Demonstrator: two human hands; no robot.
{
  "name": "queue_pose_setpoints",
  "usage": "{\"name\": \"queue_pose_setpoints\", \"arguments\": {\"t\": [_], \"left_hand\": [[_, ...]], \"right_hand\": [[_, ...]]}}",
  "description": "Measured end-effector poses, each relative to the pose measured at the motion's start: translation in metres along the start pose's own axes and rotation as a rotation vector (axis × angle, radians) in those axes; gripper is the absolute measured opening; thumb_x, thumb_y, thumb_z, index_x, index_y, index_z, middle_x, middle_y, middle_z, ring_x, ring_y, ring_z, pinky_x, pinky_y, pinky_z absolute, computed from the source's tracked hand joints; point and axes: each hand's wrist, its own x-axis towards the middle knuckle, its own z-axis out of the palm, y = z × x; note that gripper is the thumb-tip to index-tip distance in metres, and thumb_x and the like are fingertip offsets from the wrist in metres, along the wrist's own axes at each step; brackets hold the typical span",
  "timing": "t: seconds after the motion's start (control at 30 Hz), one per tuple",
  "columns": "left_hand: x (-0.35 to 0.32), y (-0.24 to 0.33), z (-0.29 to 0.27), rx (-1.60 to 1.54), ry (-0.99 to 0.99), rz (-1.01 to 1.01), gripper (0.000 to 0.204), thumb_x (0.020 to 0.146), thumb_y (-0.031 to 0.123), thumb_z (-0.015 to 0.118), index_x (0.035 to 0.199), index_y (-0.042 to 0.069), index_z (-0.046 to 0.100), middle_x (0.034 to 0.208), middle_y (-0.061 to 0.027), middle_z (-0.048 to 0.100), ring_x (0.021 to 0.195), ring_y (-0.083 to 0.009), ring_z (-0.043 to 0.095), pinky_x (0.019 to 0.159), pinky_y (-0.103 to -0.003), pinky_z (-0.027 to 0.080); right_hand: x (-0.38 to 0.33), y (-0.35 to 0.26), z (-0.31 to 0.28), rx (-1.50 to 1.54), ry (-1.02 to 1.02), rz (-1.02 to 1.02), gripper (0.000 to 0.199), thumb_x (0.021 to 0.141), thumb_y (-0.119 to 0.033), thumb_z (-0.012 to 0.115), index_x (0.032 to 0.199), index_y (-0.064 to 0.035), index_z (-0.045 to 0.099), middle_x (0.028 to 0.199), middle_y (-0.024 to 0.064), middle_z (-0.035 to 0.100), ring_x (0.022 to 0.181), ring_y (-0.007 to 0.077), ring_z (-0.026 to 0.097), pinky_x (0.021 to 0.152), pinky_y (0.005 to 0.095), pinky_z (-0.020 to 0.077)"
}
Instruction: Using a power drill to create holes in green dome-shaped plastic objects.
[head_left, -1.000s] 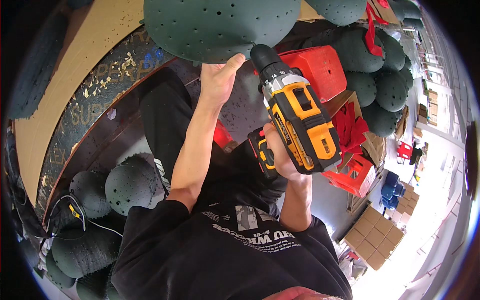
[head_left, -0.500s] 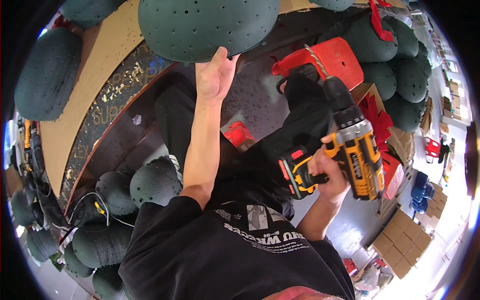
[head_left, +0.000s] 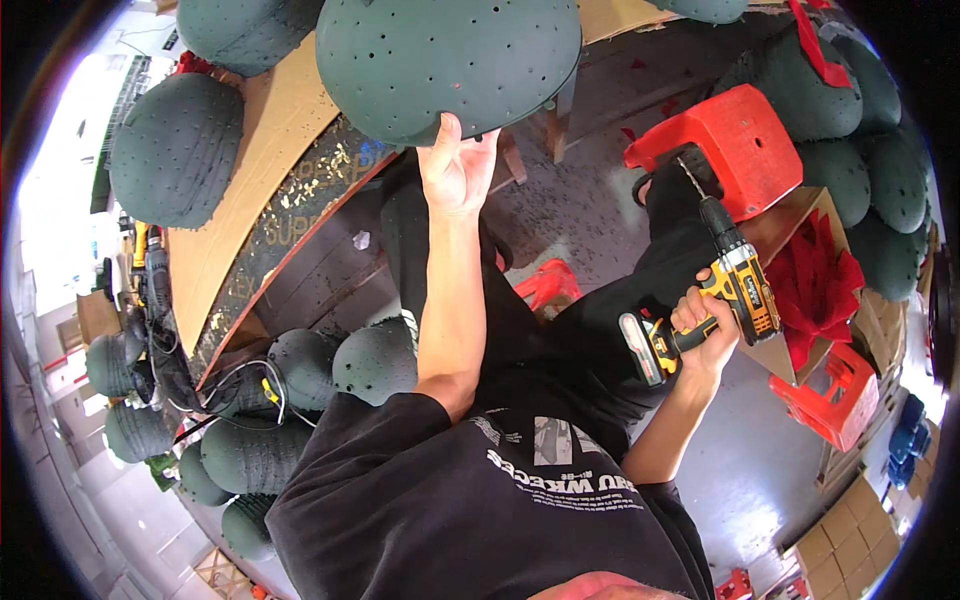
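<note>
A large dark green dome [head_left: 450, 60], matte and pitted with small drilled holes, fills the upper centre of the frame over a long plywood tabletop [head_left: 265, 130] running to the left. Similar green domes [head_left: 175, 150] sit at upper left, and more pile up at lower left and upper right. A glossy red plastic stool [head_left: 730, 140] stands at upper right beside a cardboard box of red fabric. The left hand [head_left: 455, 170] presses flat and open against the big dome's lower rim, steadying it. The right hand [head_left: 705, 325], right of centre, is clamped around the grip of a yellow and black cordless drill [head_left: 735, 280], its thin bit pointing up toward the stool. The rounded dome could roll or slide off its edge should the bracing palm slacken, and the exposed bit could snag the trouser leg close beside it.
</note>
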Motion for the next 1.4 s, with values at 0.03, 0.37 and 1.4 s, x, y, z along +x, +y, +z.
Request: {"name": "queue_pose_setpoints", "arguments": {"t": [0.03, 0.37, 1.4], "left_hand": [[0.0, 0.001, -0.001, 0.014, -0.006, -0.004, 0.045, 0.095, 0.018, 0.065, 0.138, 0.013, 0.053, 0.14, -0.002, 0.054, 0.134, -0.0253, 0.047, 0.115, -0.054, 0.032], [0.01, 0.009, 0.001, -0.27, 0.084, 0.005, 0.055, 0.077, 0.014, 0.066, 0.132, 0.008, 0.057, 0.13, -0.0042, 0.062, 0.125, -0.027, 0.055, 0.112, -0.051, 0.035], [0.036, 0.015, 0.009, -0.429, 0.001, 0.016, 0.042, 0.077, 0.01, 0.059, 0.118, 0.006, 0.065, 0.116, -0.0055, 0.068, 0.11, -0.0244, 0.063, 0.099, -0.046, 0.05]], "right_hand": [[0.003, -0.001, -0.006, 0.025, -0.041, 0.012, 0.034, 0.086, -0.013, 0.054, 0.119, -0.0046, 0.051, 0.065, -0.0008, 0.037, 0.056, 0.0099, 0.037, 0.054, 0.026, 0.0337], [0.013, -0.001, -0.012, 0.181, -0.105, 0.016, 0.033, 0.088, -0.01, 0.055, 0.118, -0.0003, 0.048, 0.064, -0.0032, 0.035, 0.053, 0.0074, 0.033, 0.052, 0.0237, 0.0315], [0.021, 0.001, -0.011, 0.15, -0.132, 0.082, 0.035, 0.088, -0.012, 0.054, 0.12, -0.001, 0.046, 0.065, -0.0019, 0.036, 0.054, 0.0086, 0.035, 0.052, 0.0254, 0.0339]]}}
